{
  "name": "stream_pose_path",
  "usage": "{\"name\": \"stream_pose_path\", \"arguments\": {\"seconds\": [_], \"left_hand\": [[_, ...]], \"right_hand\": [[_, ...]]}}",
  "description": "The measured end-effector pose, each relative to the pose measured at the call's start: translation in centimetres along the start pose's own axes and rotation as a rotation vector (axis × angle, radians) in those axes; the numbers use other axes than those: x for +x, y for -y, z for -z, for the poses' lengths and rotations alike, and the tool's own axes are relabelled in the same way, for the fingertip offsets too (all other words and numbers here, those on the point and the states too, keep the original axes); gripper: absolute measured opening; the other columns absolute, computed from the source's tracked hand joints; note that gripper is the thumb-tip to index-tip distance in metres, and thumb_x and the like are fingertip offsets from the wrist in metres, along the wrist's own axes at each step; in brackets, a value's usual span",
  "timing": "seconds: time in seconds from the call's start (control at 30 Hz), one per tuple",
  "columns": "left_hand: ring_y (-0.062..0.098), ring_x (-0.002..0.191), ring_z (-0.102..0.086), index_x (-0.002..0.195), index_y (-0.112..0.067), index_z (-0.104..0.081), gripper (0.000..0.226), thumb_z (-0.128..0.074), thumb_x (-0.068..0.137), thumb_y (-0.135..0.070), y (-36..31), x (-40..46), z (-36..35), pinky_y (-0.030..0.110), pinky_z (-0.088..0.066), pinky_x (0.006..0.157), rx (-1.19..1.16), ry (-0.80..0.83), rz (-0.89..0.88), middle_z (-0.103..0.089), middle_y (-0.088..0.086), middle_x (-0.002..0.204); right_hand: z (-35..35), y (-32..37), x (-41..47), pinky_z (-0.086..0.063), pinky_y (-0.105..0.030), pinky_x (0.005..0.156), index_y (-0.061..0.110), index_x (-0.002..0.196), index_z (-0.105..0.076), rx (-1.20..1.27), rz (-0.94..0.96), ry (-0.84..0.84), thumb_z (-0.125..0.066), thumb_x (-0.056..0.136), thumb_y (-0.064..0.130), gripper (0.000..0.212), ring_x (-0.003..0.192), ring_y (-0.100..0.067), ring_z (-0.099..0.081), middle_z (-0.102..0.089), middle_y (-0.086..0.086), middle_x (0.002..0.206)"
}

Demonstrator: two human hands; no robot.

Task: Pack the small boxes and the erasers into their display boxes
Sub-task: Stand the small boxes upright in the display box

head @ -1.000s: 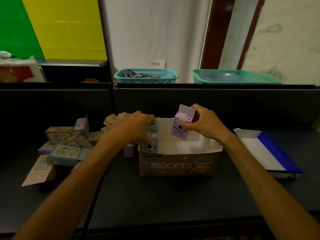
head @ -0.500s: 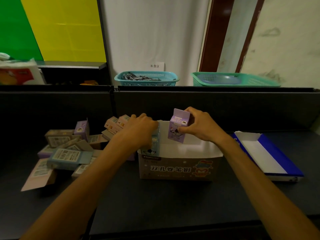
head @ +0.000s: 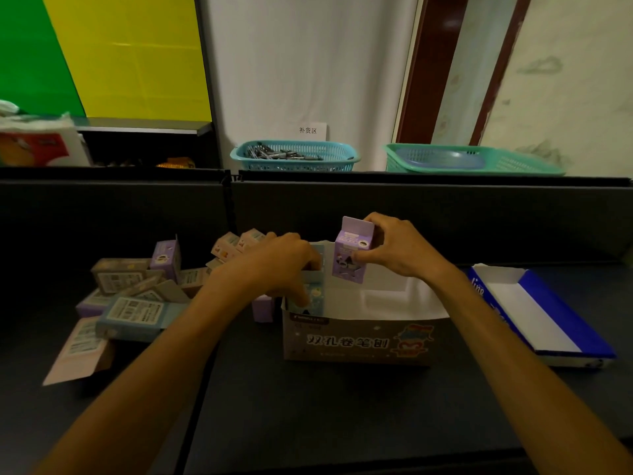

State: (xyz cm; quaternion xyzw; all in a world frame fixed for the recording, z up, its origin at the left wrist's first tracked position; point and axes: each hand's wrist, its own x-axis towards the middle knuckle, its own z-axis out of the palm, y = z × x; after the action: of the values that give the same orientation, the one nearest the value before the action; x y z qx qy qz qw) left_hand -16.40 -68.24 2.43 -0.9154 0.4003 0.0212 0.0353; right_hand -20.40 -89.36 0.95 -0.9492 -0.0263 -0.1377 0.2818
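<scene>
Here the right hand (head: 399, 250) pinches a purple milk-carton-shaped small box (head: 352, 254), thumb on its front face and fingers curled over its top and far side. The box is upright, slightly tilted, above the rear left part of the open display box (head: 363, 341), and apart from the white interior floor below the grip. Just to the left of that grip, the left hand (head: 277, 265) grips a light blue small box (head: 313, 293), fingers curled over its top. This box stands upright inside the front left corner of the display box, against the left wall; whether it rests on the floor cannot be told.

The display box sits on the dark table (head: 308, 413), beneath both hands, with printed characters on its front wall. To the left of the left-hand grip, a pile of small boxes (head: 137, 296) lies on the table in purple, blue, grey and pink, some standing, most lying flat. A single purple small box (head: 263, 308) stands just beside the outer left wall of the display box. To the right of the right-hand grip, well apart, lies a blue and white tray-shaped display box (head: 548, 313), interior white.

Beyond the dark partition stand a teal basket (head: 296, 156) holding dark small items and a green basket (head: 479, 159)
</scene>
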Motion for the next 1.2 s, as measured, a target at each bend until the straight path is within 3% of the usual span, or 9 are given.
{"name": "stream_pose_path", "arguments": {"seconds": [0.13,0.33,0.57,0.7,0.87,1.2], "left_hand": [[0.016,0.11,-0.041,0.12,-0.031,-0.052,0.048,-0.069,0.077,-0.044,0.2,0.2,-0.3,0.038,-0.029,0.091,0.07,-0.01,-0.001,-0.052,-0.003,0.118],[0.023,0.119,-0.038,0.126,-0.029,-0.048,0.05,-0.067,0.081,-0.039,-0.6,0.6,-0.4,0.042,-0.029,0.1,0.159,-0.01,0.038,-0.043,0.004,0.129],[0.017,0.117,-0.039,0.126,-0.029,-0.048,0.05,-0.066,0.081,-0.043,0.0,0.1,-0.2,0.036,-0.034,0.093,-0.005,-0.158,-0.002,-0.047,-0.003,0.126],[0.017,0.127,-0.033,0.133,-0.03,-0.041,0.057,-0.063,0.083,-0.044,1.8,-1.1,1.3,0.039,-0.034,0.1,-0.078,-0.263,0.067,-0.042,-0.004,0.137],[0.021,0.129,-0.032,0.141,-0.029,-0.032,0.068,-0.063,0.083,-0.044,4.2,-2.0,1.1,0.041,-0.032,0.103,0.044,-0.221,0.19,-0.038,-0.001,0.141],[0.021,0.131,-0.032,0.145,-0.029,-0.023,0.08,-0.067,0.079,-0.045,5.9,-1.5,-1.5,0.044,-0.032,0.105,-0.011,-0.209,0.197,-0.035,-0.001,0.144]], "right_hand": [[-0.1,-0.3,0.0,-0.053,-0.028,0.081,0.015,0.113,-0.054,-0.004,-0.007,-0.005,-0.077,0.077,0.021,0.043,0.097,-0.016,-0.061,-0.063,-0.006,0.112],[-0.3,-0.2,0.1,-0.053,-0.028,0.081,0.016,0.113,-0.053,0.006,-0.018,-0.001,-0.078,0.077,0.022,0.044,0.098,-0.016,-0.061,-0.063,-0.006,0.113],[-0.4,-0.3,0.0,-0.054,-0.029,0.081,0.017,0.113,-0.054,-0.007,-0.021,0.0,-0.078,0.076,0.021,0.044,0.097,-0.016,-0.061,-0.063,-0.005,0.112],[-0.6,-0.1,0.5,-0.055,-0.036,0.084,0.017,0.113,-0.056,-0.045,-0.018,0.009,-0.08,0.073,0.021,0.047,0.096,-0.017,-0.062,-0.064,-0.005,0.111],[-1.7,0.4,1.6,-0.055,-0.042,0.083,0.019,0.112,-0.053,-0.162,-0.035,0.05,-0.082,0.071,0.023,0.051,0.097,-0.023,-0.061,-0.062,-0.008,0.112],[-3.6,0.2,2.4,-0.051,-0.038,0.085,0.021,0.118,-0.05,-0.321,-0.038,0.056,-0.081,0.072,0.026,0.055,0.102,-0.022,-0.055,-0.053,-0.004,0.116]]}}
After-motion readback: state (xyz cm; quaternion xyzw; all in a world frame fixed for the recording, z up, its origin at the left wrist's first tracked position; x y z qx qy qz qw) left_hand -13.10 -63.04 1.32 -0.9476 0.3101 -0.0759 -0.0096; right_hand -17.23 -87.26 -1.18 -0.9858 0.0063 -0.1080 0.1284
